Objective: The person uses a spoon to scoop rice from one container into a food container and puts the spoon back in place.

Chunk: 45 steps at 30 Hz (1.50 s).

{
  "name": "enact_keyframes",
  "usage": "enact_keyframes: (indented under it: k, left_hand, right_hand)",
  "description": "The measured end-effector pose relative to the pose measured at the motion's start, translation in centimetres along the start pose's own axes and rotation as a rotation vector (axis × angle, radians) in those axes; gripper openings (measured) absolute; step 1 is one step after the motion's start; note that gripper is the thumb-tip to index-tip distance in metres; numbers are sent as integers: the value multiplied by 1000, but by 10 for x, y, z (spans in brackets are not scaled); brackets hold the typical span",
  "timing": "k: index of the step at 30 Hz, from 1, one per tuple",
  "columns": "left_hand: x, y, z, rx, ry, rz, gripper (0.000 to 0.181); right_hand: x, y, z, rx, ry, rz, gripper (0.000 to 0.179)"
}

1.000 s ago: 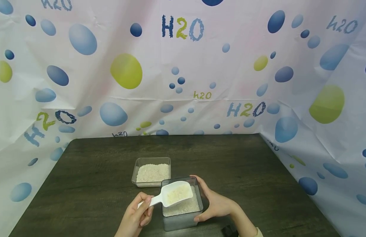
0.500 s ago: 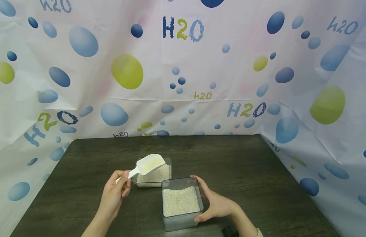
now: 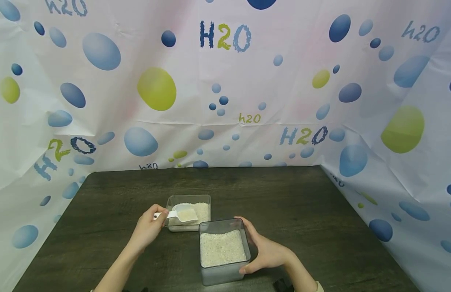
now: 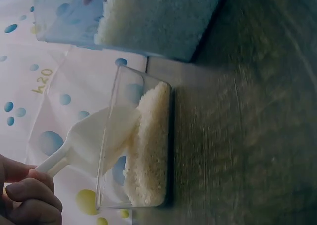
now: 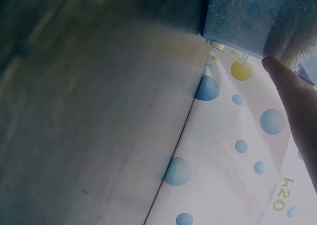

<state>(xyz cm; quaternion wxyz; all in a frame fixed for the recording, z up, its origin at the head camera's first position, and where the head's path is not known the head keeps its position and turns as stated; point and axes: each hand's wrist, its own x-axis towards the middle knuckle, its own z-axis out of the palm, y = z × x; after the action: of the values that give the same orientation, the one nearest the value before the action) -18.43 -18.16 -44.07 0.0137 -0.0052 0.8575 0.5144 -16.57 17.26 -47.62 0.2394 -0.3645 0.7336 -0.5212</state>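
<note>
My left hand [image 3: 149, 224] pinches the handle of a white scoop [image 3: 187, 214]. The scoop's bowl dips inside a shallow clear container [image 3: 188, 198] and tilts down onto the rice [image 4: 151, 155] there; some rice still shows in the bowl. Nearer to me stands a deeper grey see-through container [image 3: 221, 276], with rice [image 3: 223, 249] well up its walls. Its right side is gripped by my right hand [image 3: 264, 249], the thumb near the front corner and fingers at the far corner. In the right wrist view, one digit [image 5: 290, 93] lies against this container's wall.
Both containers stand close together on a dark wood-look table [image 3: 283, 202]. A small black object [image 3: 282, 284] lies by my right forearm at the front edge. A white sheet [image 3: 225, 81] printed with bubbles hangs behind the table and along its sides.
My left hand has carried the loaded scoop from above the deep container leftward and away to the shallow one, then lowered and tipped it inside. My right hand has stayed put.
</note>
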Motion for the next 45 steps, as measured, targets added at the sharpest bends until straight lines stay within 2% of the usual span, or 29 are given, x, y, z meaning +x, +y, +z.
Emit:
enact_keyframes:
  k: [5, 13, 18, 28, 34, 40, 45]
  left_hand:
    - [5, 7, -3, 125, -5, 40, 21]
    - [14, 21, -12, 208, -80, 77, 21]
    - [14, 28, -18, 260, -111, 82, 22]
    - [3, 36, -33, 360, -67, 146, 19]
    - [-4, 39, -35, 316, -18, 126, 24]
    - [-12, 44, -33, 172, 40, 126, 23]
    - [-19, 46, -30, 19, 12, 206, 21]
  right_hand:
    - [0, 1, 0, 2, 1, 8, 112]
    - [0, 0, 0, 4, 3, 9, 113]
    - [0, -2, 1, -3, 5, 9, 113]
    - [0, -3, -1, -15, 11, 19, 113]
    - [1, -2, -1, -22, 10, 13, 112]
    - [0, -3, -1, -23, 11, 15, 112]
    - [1, -2, 0, -20, 12, 16, 113]
